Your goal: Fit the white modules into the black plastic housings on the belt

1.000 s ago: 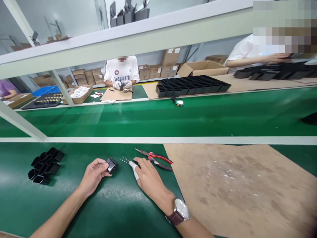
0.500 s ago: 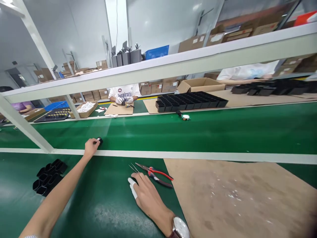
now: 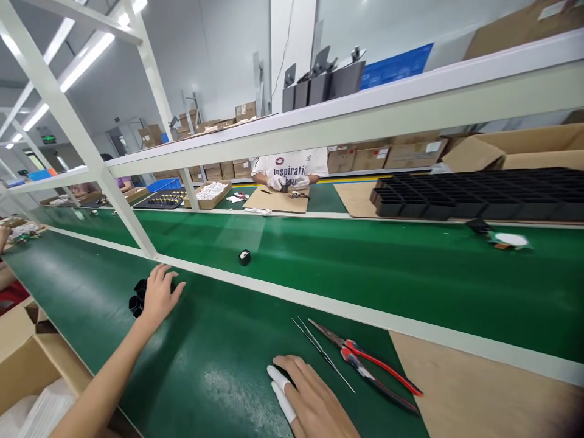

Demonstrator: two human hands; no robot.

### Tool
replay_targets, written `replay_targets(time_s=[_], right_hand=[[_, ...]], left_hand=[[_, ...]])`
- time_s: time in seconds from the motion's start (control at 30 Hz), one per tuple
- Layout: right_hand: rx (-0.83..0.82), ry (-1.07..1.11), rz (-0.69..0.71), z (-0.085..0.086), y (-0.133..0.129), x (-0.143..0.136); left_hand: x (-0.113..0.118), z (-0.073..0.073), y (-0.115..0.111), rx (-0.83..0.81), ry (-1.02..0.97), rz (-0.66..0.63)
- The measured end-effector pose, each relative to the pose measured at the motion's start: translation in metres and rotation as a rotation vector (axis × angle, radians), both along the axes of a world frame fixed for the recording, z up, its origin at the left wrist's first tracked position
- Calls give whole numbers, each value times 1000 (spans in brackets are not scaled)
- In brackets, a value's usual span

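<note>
1. Black plastic housings (image 3: 137, 299): clustered on green mat (image 3: 214, 365), under left hand (image 3: 159, 294), fingers spread, nothing gripped.
2. Right hand (image 3: 310, 401): lay flat, empty, beside tweezers (image 3: 322, 353) and red-handled pliers (image 3: 365, 365).

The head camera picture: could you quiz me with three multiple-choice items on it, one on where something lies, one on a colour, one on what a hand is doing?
1. Where is the small black part?
A. on the belt beyond the white rail
B. in the left hand
C. on the brown board

2. What colour are the handles of the pliers?
A. blue
B. red
C. yellow

3. What is the left hand doing?
A. gripping the pliers
B. holding tweezers
C. lying open on a cluster of black parts

Answers:
1 A, it sits alone on the far green belt.
2 B, red grips show beside the tweezers.
3 C, its fingers are spread over the black cluster.
</note>
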State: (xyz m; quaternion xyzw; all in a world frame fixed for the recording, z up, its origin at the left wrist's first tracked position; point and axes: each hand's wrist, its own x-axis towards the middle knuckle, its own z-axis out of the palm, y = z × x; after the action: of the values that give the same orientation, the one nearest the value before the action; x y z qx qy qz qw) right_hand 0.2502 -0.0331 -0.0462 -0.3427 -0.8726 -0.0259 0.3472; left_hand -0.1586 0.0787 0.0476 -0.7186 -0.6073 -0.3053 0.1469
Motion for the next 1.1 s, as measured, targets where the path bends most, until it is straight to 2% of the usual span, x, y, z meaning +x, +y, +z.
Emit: replay_targets(time_s=[0.1, 0.13, 0.2, 0.3, 0.4, 0.47, 0.53, 0.6, 0.7, 0.93, 1.1], right_hand=[[-43, -18, -7, -1, 1, -3], [-51, -29, -9, 0, 1, -4], [-55, -52, -22, 4, 1, -6], [-76, -67, -38, 16, 1, -13], [-130, -110, -44, 31, 3, -20], [-162, -147, -49, 40, 6, -21], [-193, -173, -54, 46, 10, -22], [-223, -188, -61, 47, 14, -22], [-268, -182, -79, 42, 20, -24], [-233, -101, -83, 26, 23, -29], [-244, -149, -140, 27, 18, -27]], left_hand=[[-27, 9, -5, -34, 28, 63], [-27, 10, -4, -56, 34, 53], [-13, 11, -1, -102, 26, -22], [39, 1, 1, -175, -24, -233], [104, -20, -5, -240, -75, -430], [136, -37, -11, -268, -109, -499], [154, -52, -16, -287, -143, -521], [158, -63, -19, -307, -181, -524], [153, -70, -21, -351, -253, -532], [153, -65, -24, -424, -322, -522], [153, -66, -24, -345, -363, -558]])
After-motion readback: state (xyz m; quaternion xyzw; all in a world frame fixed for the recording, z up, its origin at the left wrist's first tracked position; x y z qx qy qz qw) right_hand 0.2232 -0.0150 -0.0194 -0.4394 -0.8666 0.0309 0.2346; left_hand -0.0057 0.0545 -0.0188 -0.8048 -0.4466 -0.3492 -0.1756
